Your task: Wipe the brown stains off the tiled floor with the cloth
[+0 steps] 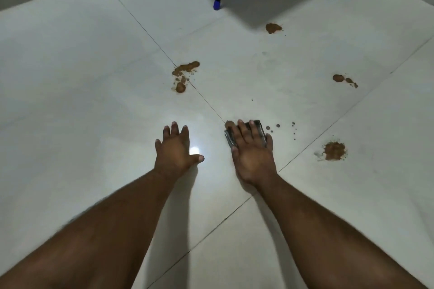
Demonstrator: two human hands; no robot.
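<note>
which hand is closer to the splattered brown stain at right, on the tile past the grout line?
Right. The right hand presses the cloth flat, just left of that splattered stain. The left hand rests flat on the floor, farther left, beyond the right hand.

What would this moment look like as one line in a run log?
right hand: presses cloth flat on floor | left hand: flat on tile | brown stains: several remain

A folded grey cloth (245,135) lies flat on the white tiled floor (94,77) among scattered brown stains (184,75).
</note>
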